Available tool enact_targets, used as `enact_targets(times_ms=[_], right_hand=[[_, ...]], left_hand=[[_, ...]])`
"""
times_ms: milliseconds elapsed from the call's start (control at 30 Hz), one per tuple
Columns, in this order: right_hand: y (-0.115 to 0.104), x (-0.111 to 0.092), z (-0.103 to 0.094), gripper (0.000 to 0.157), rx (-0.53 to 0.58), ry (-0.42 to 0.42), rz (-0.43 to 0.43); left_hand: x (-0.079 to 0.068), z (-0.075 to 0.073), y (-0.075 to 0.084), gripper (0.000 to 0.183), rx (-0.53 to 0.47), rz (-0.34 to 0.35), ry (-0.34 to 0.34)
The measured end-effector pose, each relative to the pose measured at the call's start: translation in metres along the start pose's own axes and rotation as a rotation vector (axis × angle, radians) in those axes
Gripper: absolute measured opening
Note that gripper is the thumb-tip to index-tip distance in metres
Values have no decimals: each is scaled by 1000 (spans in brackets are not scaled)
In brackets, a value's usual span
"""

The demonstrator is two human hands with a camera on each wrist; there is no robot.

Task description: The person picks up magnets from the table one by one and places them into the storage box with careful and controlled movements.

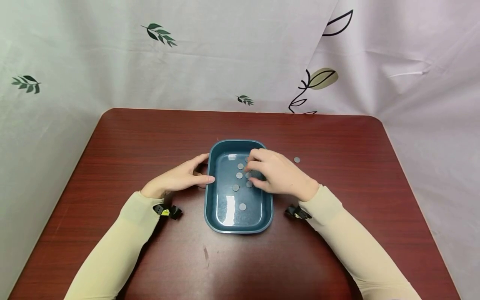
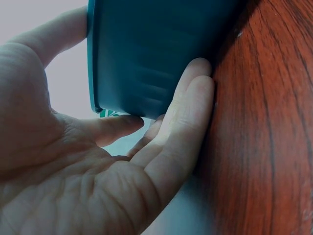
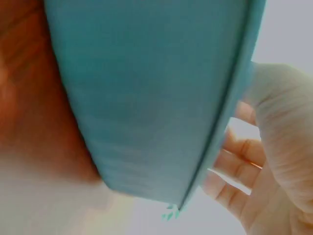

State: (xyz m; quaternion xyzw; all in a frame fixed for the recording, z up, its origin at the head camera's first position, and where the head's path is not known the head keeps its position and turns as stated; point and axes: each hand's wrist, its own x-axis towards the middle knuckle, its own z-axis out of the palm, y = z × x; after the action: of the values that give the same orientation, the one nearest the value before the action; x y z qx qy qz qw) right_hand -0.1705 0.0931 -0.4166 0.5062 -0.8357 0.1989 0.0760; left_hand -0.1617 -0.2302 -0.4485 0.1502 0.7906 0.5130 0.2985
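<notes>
A blue rectangular tray (image 1: 238, 228) with raised walls stands on the table, several small silver coins (image 1: 243, 207) lying on its floor. At its left side my left hand (image 1: 180, 177) grips the wall, the thumb over the rim and the other fingers along the outside. The left wrist view has two of those fingers (image 2: 188, 107) low against the wall, close to the tabletop. Over the right half of the tray hovers my right hand (image 1: 279, 173), its fingers bent down and parted from the thumb around several coins. From the right wrist view, the tray wall hides those fingertips.
One more coin (image 1: 297, 159) lies on the reddish-brown wooden table (image 1: 168, 258), right of the tray. Behind the table hangs a pale cloth (image 1: 210, 66) with leaf prints. Small black devices are strapped at both wrists, over the light sleeves.
</notes>
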Motion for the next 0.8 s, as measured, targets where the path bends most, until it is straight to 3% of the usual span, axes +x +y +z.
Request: enact_targets(times_ms=[333,800], right_hand=[[16,-19,-19,23,-20,31,111],[51,-48,-25,29,-63,18,290]], left_hand=[[0,-1,-1,86,-18,13,-10],[2,-1,-2,86,-33,8,-13]])
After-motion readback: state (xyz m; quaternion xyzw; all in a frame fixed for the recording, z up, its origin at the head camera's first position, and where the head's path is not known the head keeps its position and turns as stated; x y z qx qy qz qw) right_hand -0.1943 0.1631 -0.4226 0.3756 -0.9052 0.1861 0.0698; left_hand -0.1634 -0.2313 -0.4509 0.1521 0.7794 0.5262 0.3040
